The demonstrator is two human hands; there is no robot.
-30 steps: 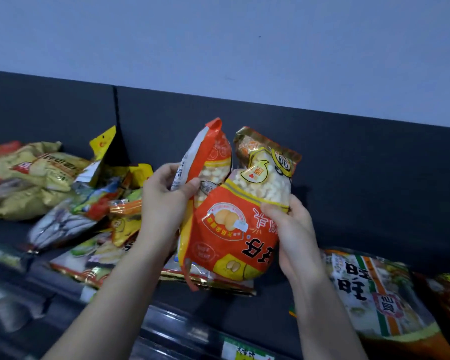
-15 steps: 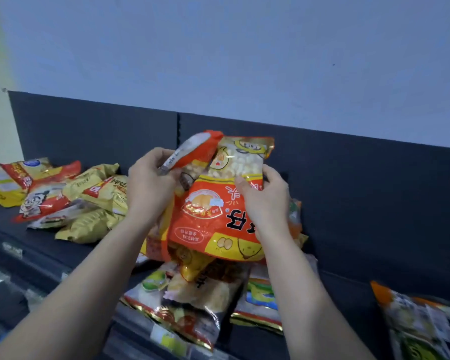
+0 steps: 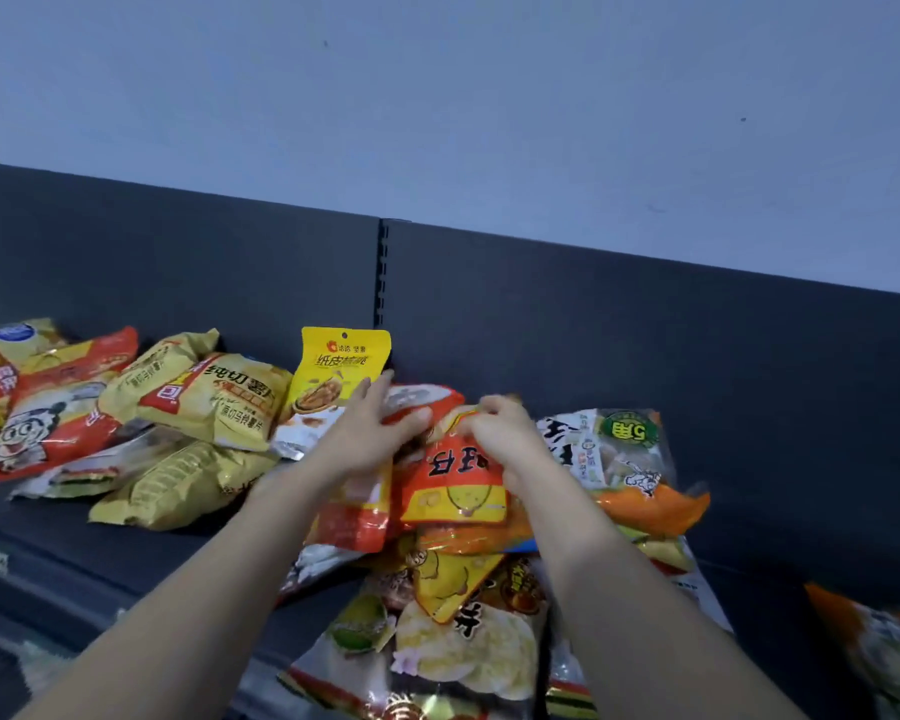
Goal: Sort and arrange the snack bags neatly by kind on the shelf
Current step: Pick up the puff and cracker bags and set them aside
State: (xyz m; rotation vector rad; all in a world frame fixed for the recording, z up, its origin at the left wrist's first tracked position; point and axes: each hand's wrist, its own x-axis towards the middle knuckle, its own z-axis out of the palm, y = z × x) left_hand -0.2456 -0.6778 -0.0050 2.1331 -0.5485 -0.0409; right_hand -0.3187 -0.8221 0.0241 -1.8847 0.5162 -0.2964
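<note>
Head view: both bare arms reach over the dark shelf (image 3: 126, 553) to a heap of snack bags near the middle of it, close to the back panel (image 3: 619, 330). The right hand (image 3: 500, 433) has its fingers curled, pinching the top edge of an orange bag (image 3: 455, 475) with black characters. This bag lies on top of the heap, its yellow bottom band toward the front edge. The left hand (image 3: 370, 433) is flat with straight, spread fingers, resting on a second orange bag (image 3: 432, 400) just left of the first, and the two bags touch.

Behind the left hand a yellow pouch (image 3: 341, 371) stands upright against the back panel. Toward the left end lie yellow chip bags (image 3: 209, 397) piled on one another, and beyond them a red bag (image 3: 48, 423) with a cartoon face. Right of the right hand lies a white bag (image 3: 619, 449) with a green round mark and an orange end, touching the heap. More bags (image 3: 463, 641) — overlapping, their print partly blurred — spread down to the front edge, between the forearms. One further bag (image 3: 879, 646) lies apart at the right end, cut off by the frame. Above the back panel is a plain pale wall (image 3: 437, 96).
</note>
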